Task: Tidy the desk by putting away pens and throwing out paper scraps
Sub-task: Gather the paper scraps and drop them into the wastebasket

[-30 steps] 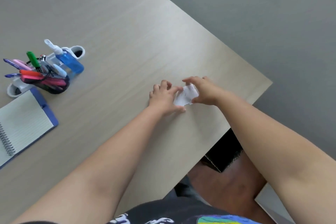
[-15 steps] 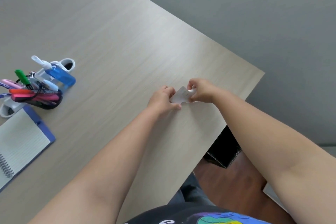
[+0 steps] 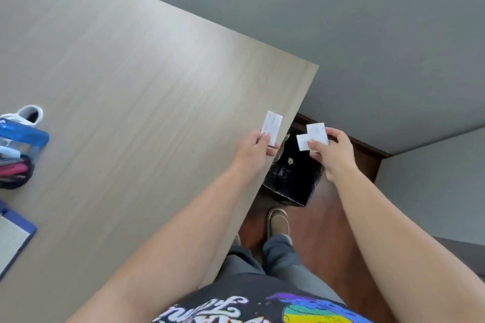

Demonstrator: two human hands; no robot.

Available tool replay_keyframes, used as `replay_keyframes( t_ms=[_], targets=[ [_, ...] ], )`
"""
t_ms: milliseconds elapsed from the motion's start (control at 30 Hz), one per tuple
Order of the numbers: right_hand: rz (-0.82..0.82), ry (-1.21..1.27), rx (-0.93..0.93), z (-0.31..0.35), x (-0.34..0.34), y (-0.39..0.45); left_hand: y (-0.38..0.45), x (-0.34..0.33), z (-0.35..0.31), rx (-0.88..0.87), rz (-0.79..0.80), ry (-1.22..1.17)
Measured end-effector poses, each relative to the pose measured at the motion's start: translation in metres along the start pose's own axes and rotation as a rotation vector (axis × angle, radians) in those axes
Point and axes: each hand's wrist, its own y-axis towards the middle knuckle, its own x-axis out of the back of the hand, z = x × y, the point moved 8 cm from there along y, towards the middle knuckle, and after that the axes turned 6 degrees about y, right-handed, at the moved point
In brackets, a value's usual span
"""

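My left hand (image 3: pixel 253 152) pinches one white paper scrap (image 3: pixel 273 126) above the desk's right edge. My right hand (image 3: pixel 332 152) is past that edge and holds two small white paper scraps (image 3: pixel 313 135) over a black lined bin (image 3: pixel 291 178) on the floor. A small pale scrap lies inside the bin. At the far left edge of the desk (image 3: pixel 131 86) a dark pen holder (image 3: pixel 14 172) with pink pens is partly cut off by the frame.
A blue bottle (image 3: pixel 25 134) and a white cup (image 3: pixel 31 113) stand beside the pen holder. A blue-edged notebook (image 3: pixel 13 238) lies at the left edge. My shoe (image 3: pixel 278 221) rests on the brown floor next to the bin, below the desk's edge.
Both hands lifted off the desk with the paper and moved apart to the right. The paper is now in separate pieces, and my right hand has gone out over the bin.
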Motion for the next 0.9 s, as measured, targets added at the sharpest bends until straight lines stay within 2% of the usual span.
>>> replay_keyframes(
  t_ms=[67,133,300,467,567,767,900],
  targets=[
    [-0.093,0.056,-0.087,-0.015,0.038,0.015,-0.006,-0.039,-0.004,0.027,0.034,-0.102],
    [-0.125,0.000,-0.152,-0.028,0.063,0.031,-0.006,-0.065,-0.002,0.072,-0.002,-0.161],
    [-0.066,-0.281,-0.209,-0.053,0.083,0.072,0.011,-0.112,0.034,0.191,-0.023,-0.077],
    [-0.004,-0.401,-0.292,-0.089,0.078,0.104,0.044,-0.122,0.089,0.380,-0.070,0.038],
    [0.014,-0.386,-0.344,-0.111,0.074,0.115,0.057,-0.125,0.108,0.429,-0.091,0.115],
    [0.104,-0.397,-0.480,-0.133,0.071,0.124,0.077,-0.144,0.172,0.605,0.014,0.263],
    [0.142,-0.414,-0.492,-0.129,0.068,0.127,0.062,-0.143,0.139,0.596,0.085,0.308]
  ],
)
